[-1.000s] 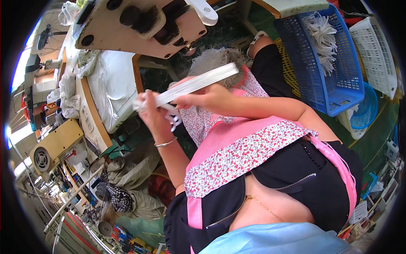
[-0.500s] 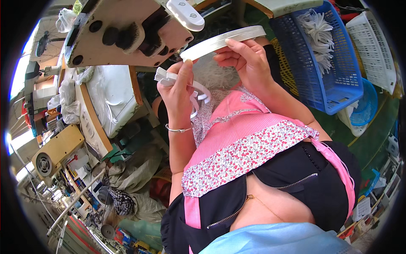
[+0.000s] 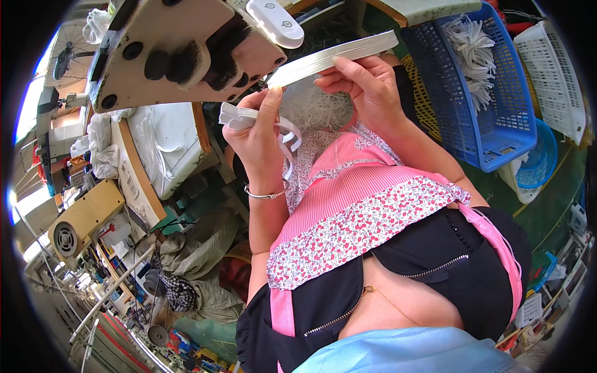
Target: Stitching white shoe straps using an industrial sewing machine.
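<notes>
A layered bundle of flat white strips (image 3: 339, 58) stretches between my two hands, nearly straight and rising to the right. My left hand (image 3: 256, 127) is closed around its left part, with the thumb pressed on top. Folded white ends stick out at the left of that fist, and loose narrow strips (image 3: 290, 138) curl down by the wrist. Farther along, my right hand (image 3: 367, 87) pinches the bundle between thumb and fingers, a little short of its far right end. The parts inside my left palm are hidden.
A sewing machine (image 3: 186, 53) looms just beyond my left hand, a white switch box (image 3: 275, 23) beside it. At right stands a blue basket (image 3: 507, 146) holding white strip bundles (image 3: 472, 53). Beyond it is a white basket (image 3: 550, 81). White scraps (image 3: 317, 105) lie below my hands.
The bundle has gone from a bowed curve to almost straight. My left hand has moved slightly left and down; my right hand keeps its pinch.
</notes>
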The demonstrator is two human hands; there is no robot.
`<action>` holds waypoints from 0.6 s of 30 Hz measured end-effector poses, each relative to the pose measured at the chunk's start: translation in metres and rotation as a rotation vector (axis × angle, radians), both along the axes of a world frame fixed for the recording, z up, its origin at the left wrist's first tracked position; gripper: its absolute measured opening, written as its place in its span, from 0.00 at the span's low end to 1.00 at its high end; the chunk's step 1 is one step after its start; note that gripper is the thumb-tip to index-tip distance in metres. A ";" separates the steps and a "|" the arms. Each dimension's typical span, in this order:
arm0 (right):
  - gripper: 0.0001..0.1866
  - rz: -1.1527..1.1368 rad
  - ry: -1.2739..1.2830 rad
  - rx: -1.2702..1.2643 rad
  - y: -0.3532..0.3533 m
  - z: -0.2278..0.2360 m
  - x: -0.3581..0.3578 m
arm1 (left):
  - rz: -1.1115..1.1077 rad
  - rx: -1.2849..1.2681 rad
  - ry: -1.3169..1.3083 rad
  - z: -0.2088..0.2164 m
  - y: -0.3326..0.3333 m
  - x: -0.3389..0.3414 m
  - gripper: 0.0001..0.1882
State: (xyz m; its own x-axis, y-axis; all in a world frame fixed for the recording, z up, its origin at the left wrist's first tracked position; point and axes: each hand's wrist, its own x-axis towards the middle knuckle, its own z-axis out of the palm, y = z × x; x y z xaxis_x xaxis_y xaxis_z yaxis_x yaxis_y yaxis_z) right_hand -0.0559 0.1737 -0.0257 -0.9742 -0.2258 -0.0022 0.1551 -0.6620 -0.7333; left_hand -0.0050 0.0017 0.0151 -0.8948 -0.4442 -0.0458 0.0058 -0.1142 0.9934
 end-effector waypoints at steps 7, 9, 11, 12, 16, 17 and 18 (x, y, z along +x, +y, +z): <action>0.11 0.019 0.061 0.068 0.001 -0.005 -0.003 | 0.008 0.007 -0.062 0.006 -0.001 0.000 0.05; 0.11 0.023 0.064 0.069 0.000 -0.005 -0.004 | 0.015 0.002 -0.012 0.002 -0.002 -0.001 0.05; 0.11 0.027 0.077 0.117 -0.001 -0.006 -0.005 | 0.018 0.001 -0.002 0.003 -0.003 -0.001 0.04; 0.11 0.026 0.076 0.117 -0.002 -0.006 -0.004 | 0.022 -0.002 0.008 0.003 -0.004 -0.001 0.04; 0.09 0.060 0.077 0.090 -0.005 0.003 -0.004 | 0.003 0.017 0.045 0.002 -0.004 -0.001 0.04; 0.09 0.060 0.082 0.102 -0.006 0.005 -0.004 | 0.025 0.012 0.033 0.003 -0.002 -0.001 0.03; 0.09 0.059 0.082 0.103 -0.007 0.004 -0.004 | 0.046 0.006 0.020 0.004 -0.001 -0.001 0.03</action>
State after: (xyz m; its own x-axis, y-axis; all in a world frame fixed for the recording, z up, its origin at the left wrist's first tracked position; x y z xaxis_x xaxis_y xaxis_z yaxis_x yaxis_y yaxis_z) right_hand -0.0602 0.1672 -0.0214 -0.9570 -0.2857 0.0503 0.1288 -0.5741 -0.8086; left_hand -0.0062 0.0007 0.0194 -0.8740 -0.4849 -0.0306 0.0316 -0.1195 0.9923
